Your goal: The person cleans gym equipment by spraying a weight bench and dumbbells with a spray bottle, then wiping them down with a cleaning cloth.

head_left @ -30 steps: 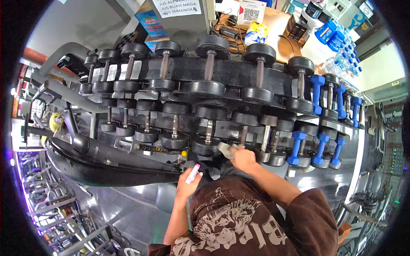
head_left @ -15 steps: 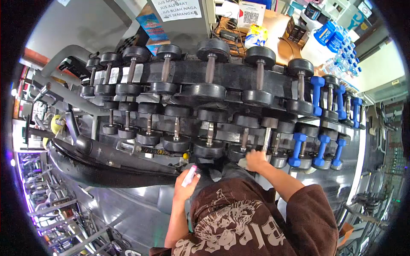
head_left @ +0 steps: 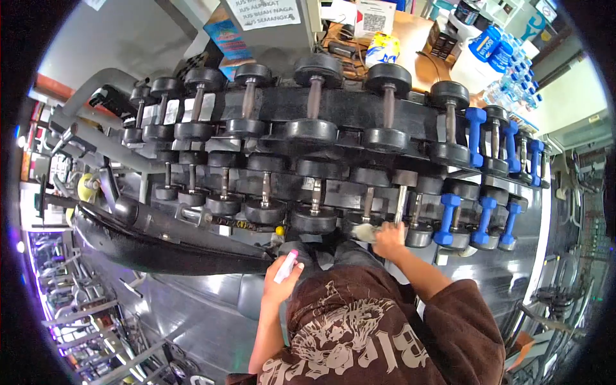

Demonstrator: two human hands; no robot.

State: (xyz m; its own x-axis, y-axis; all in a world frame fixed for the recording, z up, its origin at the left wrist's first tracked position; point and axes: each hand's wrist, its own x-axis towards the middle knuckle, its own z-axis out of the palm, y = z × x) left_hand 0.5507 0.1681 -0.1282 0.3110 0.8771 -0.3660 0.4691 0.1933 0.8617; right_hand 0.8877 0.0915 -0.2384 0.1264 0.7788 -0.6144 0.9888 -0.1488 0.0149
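Observation:
My left hand [head_left: 280, 280] is closed round a small white tube-like bottle with a pink cap [head_left: 286, 266], held upright in front of my shirt. My right hand [head_left: 389, 241] is curled at the front of the lower rack row, its fingers round a pale, soft-looking thing [head_left: 364, 232] that sticks out to the left. This pale thing overlaps the front end of a black dumbbell [head_left: 368, 204]. Right above my right hand stands a dumbbell with a shiny metal handle [head_left: 402, 204], its near end hidden behind the hand.
Black dumbbells [head_left: 314, 96] fill two rows of the rack, with blue dumbbells [head_left: 447, 220] at the right. A padded black bench [head_left: 160, 240] lies to the left. Behind the rack, a wooden desk [head_left: 414, 38] bears boxes, blue tubs [head_left: 484, 43] and water bottles [head_left: 513, 93].
The pale thing in my right hand has moved up onto the dumbbell's front end, with the hand shifting slightly. My left hand keeps its hold on the bottle.

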